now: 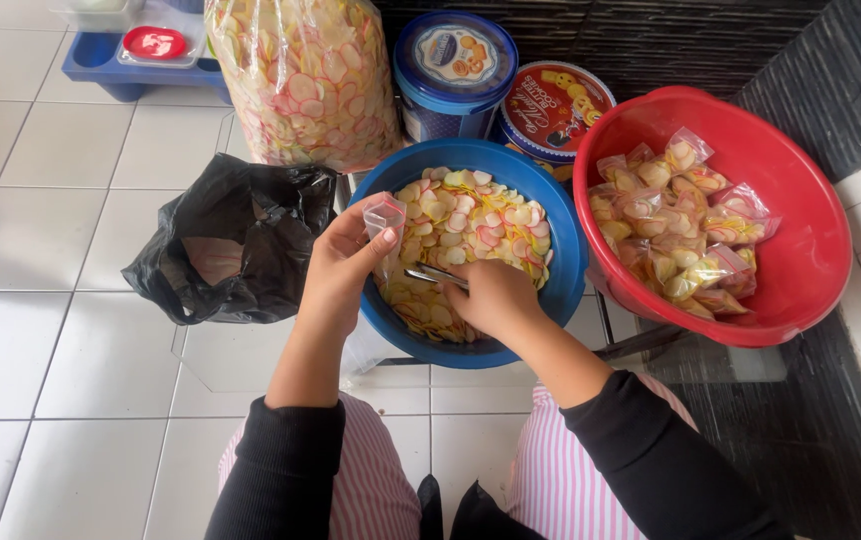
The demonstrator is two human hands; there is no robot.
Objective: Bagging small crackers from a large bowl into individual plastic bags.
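My left hand holds a small clear plastic bag open at the left rim of a blue bowl. The bowl is full of loose yellow and pink chips. My right hand grips a metal spoon or scoop low in the chips, its tip pointing toward the bag. A red bowl to the right holds several filled, sealed small bags of chips.
A large clear sack of the same chips stands behind the blue bowl. A crumpled black plastic bag lies on the white tiles to the left. Two round tins stand at the back, with a blue tray at far left.
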